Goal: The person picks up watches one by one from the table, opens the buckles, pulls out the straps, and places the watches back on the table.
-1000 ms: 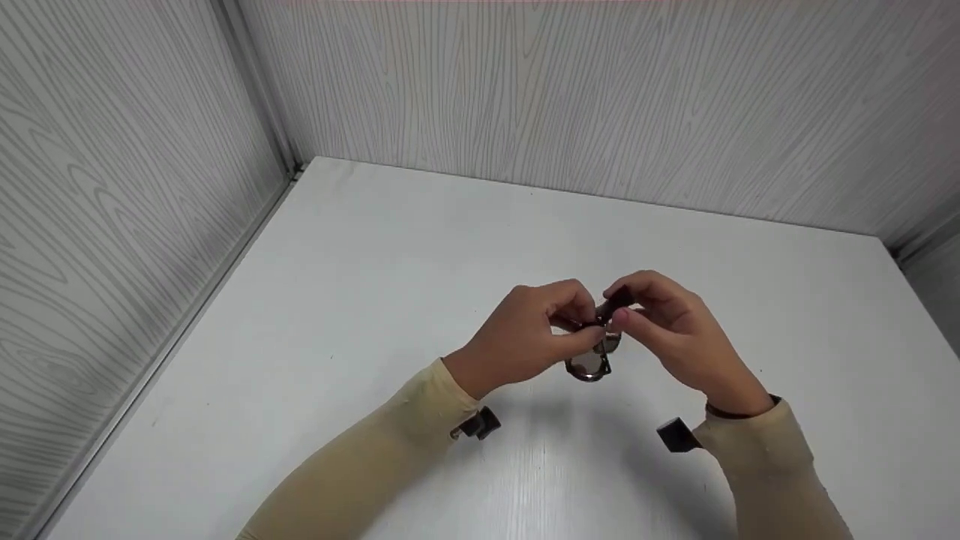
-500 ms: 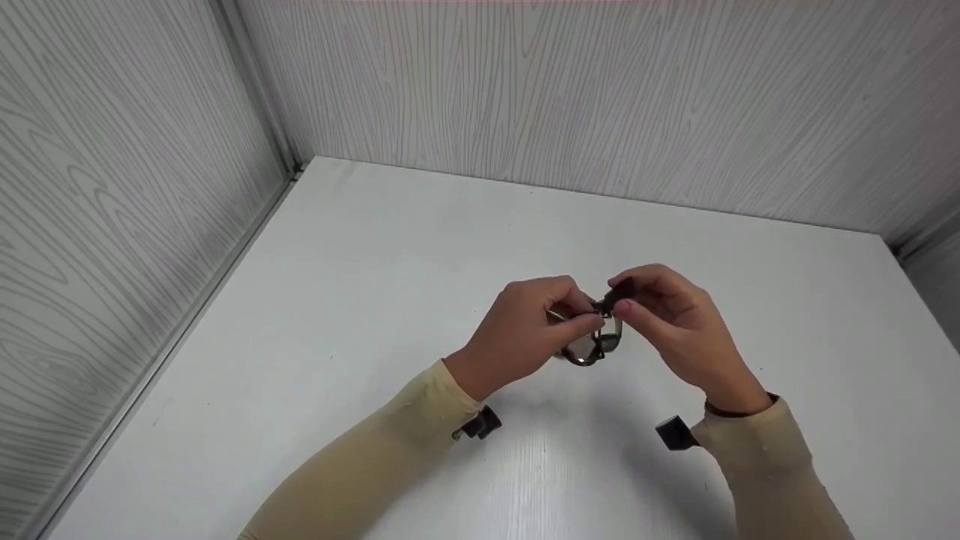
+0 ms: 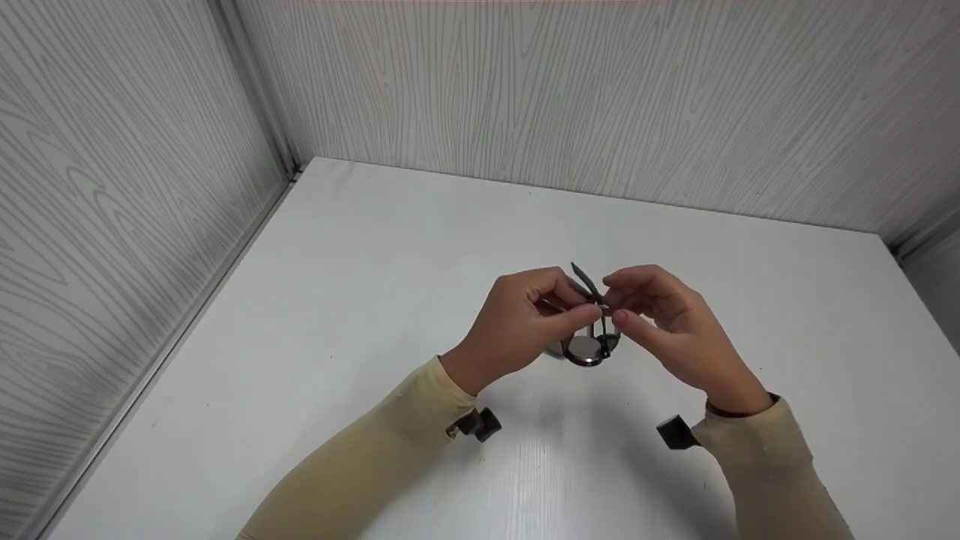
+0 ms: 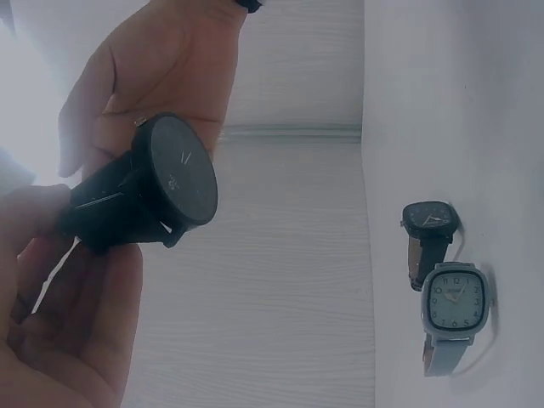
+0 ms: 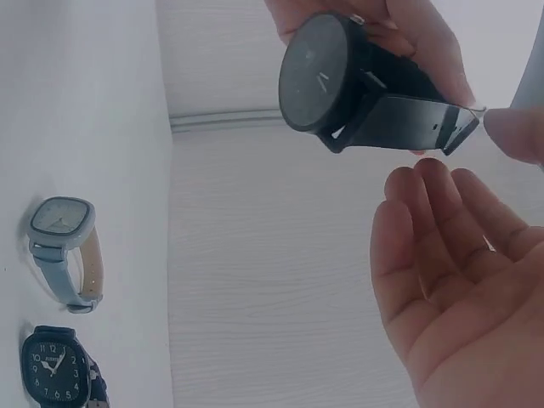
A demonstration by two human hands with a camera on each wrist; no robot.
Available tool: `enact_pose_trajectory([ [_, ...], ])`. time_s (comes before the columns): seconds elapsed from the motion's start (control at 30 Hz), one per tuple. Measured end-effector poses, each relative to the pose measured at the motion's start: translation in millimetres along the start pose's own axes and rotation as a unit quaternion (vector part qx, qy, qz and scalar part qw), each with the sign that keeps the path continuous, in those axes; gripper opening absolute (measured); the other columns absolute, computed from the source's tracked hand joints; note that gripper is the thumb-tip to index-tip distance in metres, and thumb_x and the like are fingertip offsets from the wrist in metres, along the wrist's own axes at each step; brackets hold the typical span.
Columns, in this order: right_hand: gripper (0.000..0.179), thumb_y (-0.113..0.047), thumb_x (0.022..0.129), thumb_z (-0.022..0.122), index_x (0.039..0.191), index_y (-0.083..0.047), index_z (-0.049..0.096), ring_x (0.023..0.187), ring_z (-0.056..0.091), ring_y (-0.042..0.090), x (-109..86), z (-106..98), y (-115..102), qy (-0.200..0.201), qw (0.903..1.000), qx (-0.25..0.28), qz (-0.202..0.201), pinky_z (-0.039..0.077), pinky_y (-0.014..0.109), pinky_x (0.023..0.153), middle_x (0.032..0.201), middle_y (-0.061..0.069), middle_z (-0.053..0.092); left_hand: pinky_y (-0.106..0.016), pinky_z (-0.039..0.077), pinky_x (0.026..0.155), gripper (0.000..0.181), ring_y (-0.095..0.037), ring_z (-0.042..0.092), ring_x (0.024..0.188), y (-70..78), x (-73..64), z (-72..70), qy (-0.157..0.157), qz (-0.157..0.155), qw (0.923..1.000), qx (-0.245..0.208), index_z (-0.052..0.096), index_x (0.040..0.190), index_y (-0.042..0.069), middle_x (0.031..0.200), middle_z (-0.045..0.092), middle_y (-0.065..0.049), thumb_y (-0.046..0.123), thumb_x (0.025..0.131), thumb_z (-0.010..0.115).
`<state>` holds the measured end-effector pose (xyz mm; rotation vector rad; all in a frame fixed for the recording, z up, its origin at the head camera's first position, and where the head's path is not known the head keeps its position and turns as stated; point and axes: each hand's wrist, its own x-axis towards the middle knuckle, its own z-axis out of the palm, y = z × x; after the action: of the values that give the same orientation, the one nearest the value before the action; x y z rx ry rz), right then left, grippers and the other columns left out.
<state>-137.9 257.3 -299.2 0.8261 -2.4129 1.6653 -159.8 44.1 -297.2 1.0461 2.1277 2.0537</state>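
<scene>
A round black wristwatch (image 3: 584,351) hangs from its strap between the hands. In both wrist views its dark dial (image 4: 185,170) faces toward the tabletop. My left hand (image 3: 521,319) pinches the strap near its ends between thumb and fingers. Beside it is my right hand (image 3: 675,326), with thumb and fingertips spread apart. In the right wrist view the right thumb (image 5: 518,136) lies at the buckle end of the strap (image 5: 404,123), while the other fingers stand away from it. One strap end (image 3: 586,281) sticks up between the hands in the head view.
On the white tabletop (image 3: 420,240) are a square black watch (image 4: 429,219) and a pale square watch (image 4: 456,297), both seen in the wrist views. Wood-grain panels (image 3: 487,90) border the table at the back and sides.
Earlier the right hand held the dark strap end between thumb and fingers. Now that end is out of its hold and points up and left. The left hand still pinches the strap.
</scene>
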Motion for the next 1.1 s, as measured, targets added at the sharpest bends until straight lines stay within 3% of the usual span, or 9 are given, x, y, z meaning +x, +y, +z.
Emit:
enact_pose_trajectory([
  [0.1,0.023,0.001,0.089,0.062,0.111,-0.003,0.060,0.088,0.061,0.019,0.8,3,-8,-0.014,0.9985,-0.052,0.012,0.049,0.025,0.080,0.098,0.012,0.064,-0.031,0.055,0.069,0.012,-0.013,0.065,0.076,0.1,0.0,-0.7,0.006,0.006,0.9999,-0.010,0.064,0.081,0.002,0.085,0.068,-0.005,0.011,0.085,0.071],
  [0.2,0.019,-0.002,0.088,0.064,0.106,-0.004,0.063,0.084,0.063,0.018,1.2,5,-8,-0.014,0.9973,-0.070,0.017,0.050,0.026,0.078,0.094,0.009,0.066,-0.031,0.055,0.069,0.011,-0.013,0.065,0.076,-1.1,0.2,-0.7,0.007,0.008,0.9998,-0.014,0.064,0.082,0.003,0.087,0.068,-0.005,0.011,0.085,0.071],
  [0.6,0.022,-0.002,0.088,0.065,0.108,-0.010,0.065,0.082,0.063,0.020,-0.6,-2,16,0.001,0.9992,-0.038,0.013,0.051,0.027,0.073,0.095,0.006,0.066,-0.029,0.055,0.073,0.006,-0.009,0.066,0.079,0.2,0.1,-0.8,0.012,0.007,0.9999,0.007,0.067,0.086,0.003,0.087,0.069,-0.002,0.007,0.085,0.070],
  [0.87,0.022,0.009,0.086,0.061,0.106,-0.001,0.064,0.079,0.060,0.020,0.3,2,5,0.009,0.9998,-0.007,-0.014,0.050,0.024,0.070,0.093,0.013,0.065,-0.030,0.055,0.077,0.022,-0.013,0.068,0.085,1.7,1.2,-0.2,0.012,-0.027,0.9995,-0.012,0.063,0.105,0.004,0.094,0.069,-0.005,0.012,0.086,0.070],
  [1.1,0.020,0.010,0.086,0.061,0.104,0.001,0.064,0.079,0.061,0.019,1.8,4,-8,0.014,0.9995,-0.012,-0.025,0.050,0.025,0.069,0.092,0.012,0.064,-0.028,0.055,0.075,0.018,-0.010,0.068,0.081,-4.8,2.0,-0.3,-0.002,-0.036,0.9990,0.025,0.070,0.098,0.006,0.090,0.071,0.000,0.019,0.086,0.070],
])
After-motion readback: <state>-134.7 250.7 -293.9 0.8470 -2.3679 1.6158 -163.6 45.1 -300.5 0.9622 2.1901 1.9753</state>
